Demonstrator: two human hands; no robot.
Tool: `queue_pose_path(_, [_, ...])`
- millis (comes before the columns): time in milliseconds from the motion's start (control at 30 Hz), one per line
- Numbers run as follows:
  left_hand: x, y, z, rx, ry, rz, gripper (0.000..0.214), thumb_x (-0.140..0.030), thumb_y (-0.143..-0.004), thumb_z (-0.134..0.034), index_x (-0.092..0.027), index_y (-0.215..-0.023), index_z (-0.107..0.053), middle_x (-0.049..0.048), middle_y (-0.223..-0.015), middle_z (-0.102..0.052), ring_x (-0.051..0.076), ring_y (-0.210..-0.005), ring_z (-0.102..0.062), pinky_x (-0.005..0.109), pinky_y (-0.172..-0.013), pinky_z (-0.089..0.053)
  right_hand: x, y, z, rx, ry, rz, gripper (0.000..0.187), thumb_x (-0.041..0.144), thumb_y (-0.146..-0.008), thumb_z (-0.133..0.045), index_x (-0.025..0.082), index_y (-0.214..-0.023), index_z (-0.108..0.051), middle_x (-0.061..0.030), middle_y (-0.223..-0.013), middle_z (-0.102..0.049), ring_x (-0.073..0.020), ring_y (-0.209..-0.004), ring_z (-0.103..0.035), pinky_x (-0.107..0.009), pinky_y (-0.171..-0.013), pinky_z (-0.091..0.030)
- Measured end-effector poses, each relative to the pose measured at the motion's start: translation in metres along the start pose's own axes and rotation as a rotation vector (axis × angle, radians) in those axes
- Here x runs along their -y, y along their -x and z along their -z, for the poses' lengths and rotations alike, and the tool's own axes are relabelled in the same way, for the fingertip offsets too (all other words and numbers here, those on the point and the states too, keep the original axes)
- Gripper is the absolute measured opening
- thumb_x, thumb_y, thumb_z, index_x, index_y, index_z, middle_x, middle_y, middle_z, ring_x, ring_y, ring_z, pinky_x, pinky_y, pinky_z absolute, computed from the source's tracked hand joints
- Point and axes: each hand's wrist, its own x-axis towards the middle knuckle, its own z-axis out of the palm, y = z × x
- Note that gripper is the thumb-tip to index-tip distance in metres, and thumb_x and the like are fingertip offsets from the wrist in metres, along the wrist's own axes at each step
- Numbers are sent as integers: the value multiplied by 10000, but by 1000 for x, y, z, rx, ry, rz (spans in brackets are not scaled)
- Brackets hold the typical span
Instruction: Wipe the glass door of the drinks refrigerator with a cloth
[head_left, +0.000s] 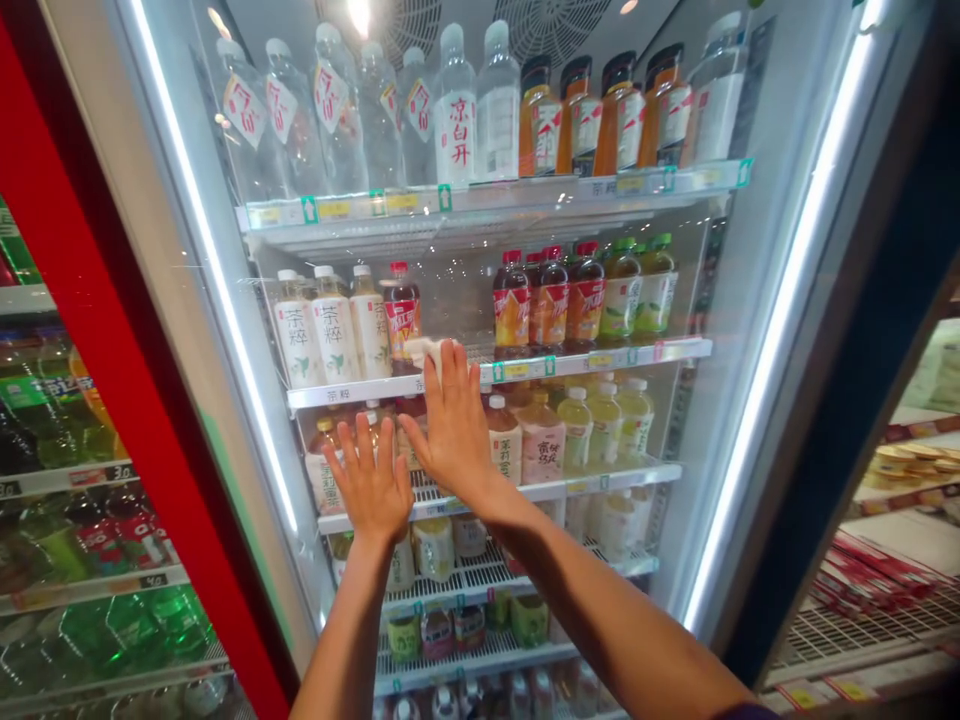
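Both my hands press against the glass door [720,330] of a lit drinks fridge. My left hand [370,482] lies flat on the glass with fingers spread, holding nothing. My right hand [450,420] is higher, fingers stretched out together, pressing a small white cloth [421,349] against the glass; the cloth peeks out above the fingertips. Behind the glass stand rows of bottles: clear water bottles [457,110] on the top shelf, white tea bottles [334,325] and red-capped drinks [551,295] on the second shelf.
A red frame [112,380] divides this fridge from another cooler at the left with green bottles [112,610]. At the right, an open wire shelf [862,620] holds packaged goods. The fridge's dark door edge [840,400] runs diagonally at right.
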Motion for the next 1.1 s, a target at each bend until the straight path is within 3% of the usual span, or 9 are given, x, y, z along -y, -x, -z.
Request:
queue_pose_path(133, [0,0,0,5,1,1,759,-253,-962,-513,-308,-1629,-154,63,-1722,-86,299,-1603,10,691,-1268,-28,8,85,-16,72,25,58,880,604,-1013,-392,91,-1654,-77,-210,-1700,-184,-375,-1583,-164,-605,-1245,-298])
queue_pose_path(200, [1,1,-1,15,-1,0,767,-253,-959,-520,-312,-1630,-150,58,-1723,-81,298,-1603,11,689,-1270,-28,10,100,-22,52,42,64,870,616,-1010,-377,79,-1649,-131,-229,-1671,-266,-387,-1566,-225,-598,-1230,-327])
queue_pose_path(367, [4,3,-4,-7,-17,-4,756,-231,-957,-497,-299,-1631,-162,53,-1725,-68,294,-1605,14,689,-1272,-23,10,16,-11,-23,24,0,910,659,-1011,-314,80,-1648,-19,-211,-1713,-125,-361,-1601,-27,-662,-1252,-192])
queue_pose_path(433, [5,3,-4,-8,-20,-17,760,-237,-955,-501,-292,-1632,-160,58,-1726,-68,301,-1605,15,693,-1271,-24,8,14,-10,-25,11,4,913,666,-1011,-305,75,-1647,-24,-211,-1715,-109,-358,-1602,-5,-659,-1256,-187])
queue_pose_path(633, [3,1,1,15,-26,-23,785,-247,-957,-521,-302,-1636,-130,68,-1724,-68,313,-1603,13,703,-1265,-55,-2,136,-18,70,32,-11,911,688,-988,-333,118,-1660,-99,-214,-1674,-269,-381,-1559,-255,-617,-1209,-360])
queue_pose_path(700, [2,1,2,-4,-37,-29,773,-243,-962,-514,-299,-1636,-139,68,-1723,-81,302,-1606,0,691,-1270,-72,-14,119,-9,39,56,-42,918,652,-996,-375,100,-1658,-58,-220,-1693,-203,-395,-1572,-205,-651,-1222,-310])
queue_pose_path(800, [1,0,3,-19,-22,-21,752,-249,-968,-503,-312,-1633,-156,71,-1723,-102,305,-1606,-20,699,-1263,-74,-35,47,11,-33,74,-113,942,602,-1012,-403,89,-1644,71,-215,-1719,-24,-397,-1595,-37,-706,-1240,-185])
queue_pose_path(867, [2,1,3,-18,2,-12,742,-255,-969,-500,-325,-1630,-169,72,-1723,-113,312,-1605,-26,707,-1258,-65,-44,25,18,-36,67,-98,946,596,-1016,-405,110,-1639,116,-193,-1723,32,-376,-1598,10,-705,-1247,-157])
queue_pose_path(1100, [2,0,4,-28,-18,-26,747,-241,-958,-510,-304,-1630,-189,103,-1717,-153,309,-1606,-50,712,-1250,-91,-45,151,7,71,86,-90,885,592,-1013,-415,104,-1656,-53,-213,-1711,-115,-391,-1576,-190,-653,-1195,-360])
